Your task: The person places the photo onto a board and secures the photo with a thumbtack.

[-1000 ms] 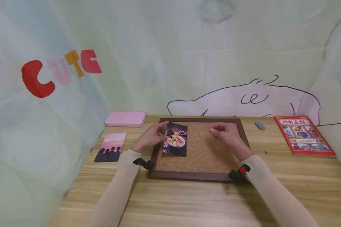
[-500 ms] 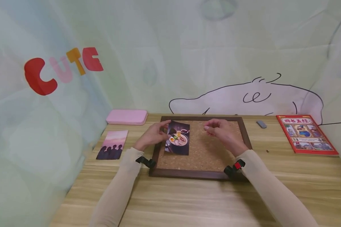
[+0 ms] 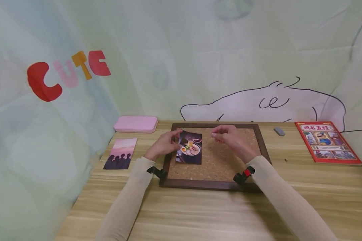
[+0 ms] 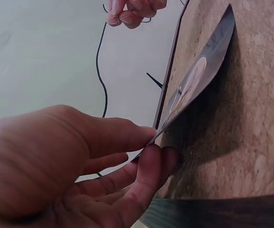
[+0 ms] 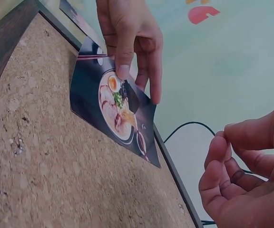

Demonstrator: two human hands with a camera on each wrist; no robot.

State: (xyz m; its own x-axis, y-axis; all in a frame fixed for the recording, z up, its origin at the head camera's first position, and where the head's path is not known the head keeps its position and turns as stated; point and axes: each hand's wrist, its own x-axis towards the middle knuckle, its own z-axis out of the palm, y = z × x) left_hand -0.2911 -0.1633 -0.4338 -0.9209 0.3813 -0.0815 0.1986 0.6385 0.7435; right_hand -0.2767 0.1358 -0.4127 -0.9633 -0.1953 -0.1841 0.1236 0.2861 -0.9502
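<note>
My left hand [image 3: 164, 144] pinches the left edge of a photo print [image 3: 193, 150] of a ramen bowl, thumb on its face and fingers behind. The print stands tilted and slightly bowed off the cork board [image 3: 211, 167], as the left wrist view shows, over the board's left part. My right hand [image 3: 230, 140] hovers over the board, right of the print and apart from it. Its thumb and forefinger [image 5: 218, 147] are pinched together on a tiny pin-like thing, mostly hidden between the fingertips.
Left of the board lies a second print [image 3: 120, 154] with silhouettes, and behind it a pink case [image 3: 135, 124]. To the right are a grey eraser-like block [image 3: 279, 131], a tiny brown piece [image 3: 286, 160] and a red book [image 3: 327, 144]. A curtain [image 3: 157, 60] hangs behind the table.
My right hand has moved left over the board, closer to the print. My left hand keeps its pinch on the print, which has hardly moved on the board.
</note>
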